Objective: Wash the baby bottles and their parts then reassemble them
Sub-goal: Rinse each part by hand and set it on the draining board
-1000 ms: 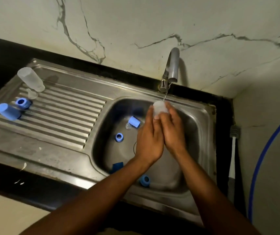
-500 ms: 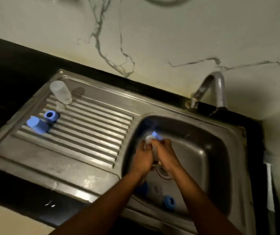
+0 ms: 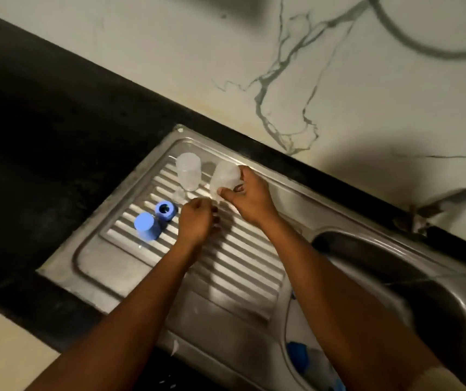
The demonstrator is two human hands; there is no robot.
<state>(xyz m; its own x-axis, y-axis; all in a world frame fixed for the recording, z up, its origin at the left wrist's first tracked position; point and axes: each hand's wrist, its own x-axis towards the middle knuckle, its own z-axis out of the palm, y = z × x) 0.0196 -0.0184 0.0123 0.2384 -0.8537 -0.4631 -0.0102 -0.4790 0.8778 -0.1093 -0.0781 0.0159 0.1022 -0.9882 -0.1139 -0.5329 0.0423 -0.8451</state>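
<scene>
Bottle gripped in R hand at drainboard, L hand curled beside

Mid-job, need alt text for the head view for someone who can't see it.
The right hand holds a clear bottle at the draining board, beside another bottle. The left hand is curled near a blue ring and blue cap.

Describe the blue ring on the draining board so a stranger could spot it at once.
Look at the ribbed steel draining board left of the basin. Two blue pieces sit together at its left end, beside the left hand. The blue ring is the one with a dark open hole on top; the blue cap next to it is closed.
</scene>
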